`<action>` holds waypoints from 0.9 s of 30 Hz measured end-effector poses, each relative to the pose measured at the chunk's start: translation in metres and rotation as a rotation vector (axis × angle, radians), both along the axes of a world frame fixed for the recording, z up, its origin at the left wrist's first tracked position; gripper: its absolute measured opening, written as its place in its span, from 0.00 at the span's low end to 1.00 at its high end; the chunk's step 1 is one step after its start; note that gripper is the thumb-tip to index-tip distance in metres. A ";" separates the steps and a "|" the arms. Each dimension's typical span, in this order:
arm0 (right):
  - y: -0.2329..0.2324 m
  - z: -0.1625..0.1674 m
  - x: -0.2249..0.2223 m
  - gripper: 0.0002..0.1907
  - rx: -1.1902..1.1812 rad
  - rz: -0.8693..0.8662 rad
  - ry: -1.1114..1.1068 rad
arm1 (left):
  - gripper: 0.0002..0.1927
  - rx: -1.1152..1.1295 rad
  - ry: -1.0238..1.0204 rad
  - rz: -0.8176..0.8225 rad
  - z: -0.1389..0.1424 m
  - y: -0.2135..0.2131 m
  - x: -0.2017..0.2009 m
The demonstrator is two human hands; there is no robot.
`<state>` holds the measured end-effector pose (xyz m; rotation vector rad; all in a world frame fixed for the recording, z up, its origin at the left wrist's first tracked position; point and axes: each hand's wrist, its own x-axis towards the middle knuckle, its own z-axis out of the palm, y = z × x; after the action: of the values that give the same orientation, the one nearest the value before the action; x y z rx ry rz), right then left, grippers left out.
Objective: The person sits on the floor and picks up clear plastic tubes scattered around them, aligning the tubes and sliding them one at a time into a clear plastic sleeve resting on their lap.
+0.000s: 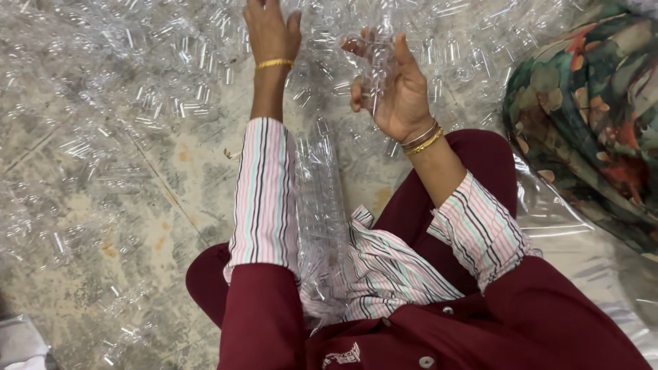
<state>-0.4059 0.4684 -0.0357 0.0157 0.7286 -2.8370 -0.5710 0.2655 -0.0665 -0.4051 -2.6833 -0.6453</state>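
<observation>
**Little free floor among the clear pieces**

Clear plastic pieces cover the floor ahead and left. A bare strip is open near the knee. A clear bag and, probably, a patterned cloth block the right.

Grey, mottled stone floor with rust-orange stains and thin diagonal joint lines; evenly lit. Patterned green-and-red floral fabric at far right. Pale crumpled cloth at near-left corner.

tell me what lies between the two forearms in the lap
In the head view, a long clear plastic bag packed with small transparent pieces runs between the left forearm and the right forearm, down onto the lap.
</observation>
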 end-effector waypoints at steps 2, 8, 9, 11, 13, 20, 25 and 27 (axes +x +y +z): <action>0.002 -0.001 -0.003 0.34 -0.001 0.014 -0.028 | 0.24 -0.271 0.064 -0.019 -0.012 0.003 -0.008; 0.007 -0.001 -0.002 0.35 0.073 -0.019 -0.062 | 0.21 -0.454 -0.302 0.022 -0.030 -0.046 0.010; 0.007 0.000 -0.001 0.35 0.069 -0.018 -0.057 | 0.22 -0.412 -0.377 0.040 -0.027 -0.056 0.016; 0.005 0.000 -0.001 0.34 0.067 -0.019 -0.052 | 0.24 0.084 -0.484 0.014 -0.023 -0.063 0.022; 0.002 -0.001 0.000 0.34 0.050 -0.002 -0.044 | 0.27 0.984 -0.498 -0.074 -0.016 -0.061 0.025; -0.011 0.000 0.010 0.31 -0.125 0.202 -0.006 | 0.25 1.304 -0.723 -0.587 0.005 -0.004 0.098; -0.003 0.000 0.011 0.30 -0.170 0.125 0.051 | 0.28 0.957 -0.714 -0.548 0.014 -0.019 0.084; -0.003 -0.001 0.010 0.31 -0.175 0.110 0.044 | 0.24 0.669 -0.663 -0.176 0.007 -0.030 0.067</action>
<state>-0.3958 0.4655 -0.0362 -0.1103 0.4712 -2.7921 -0.5037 0.2351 -0.0595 -0.2663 -2.7624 -1.9332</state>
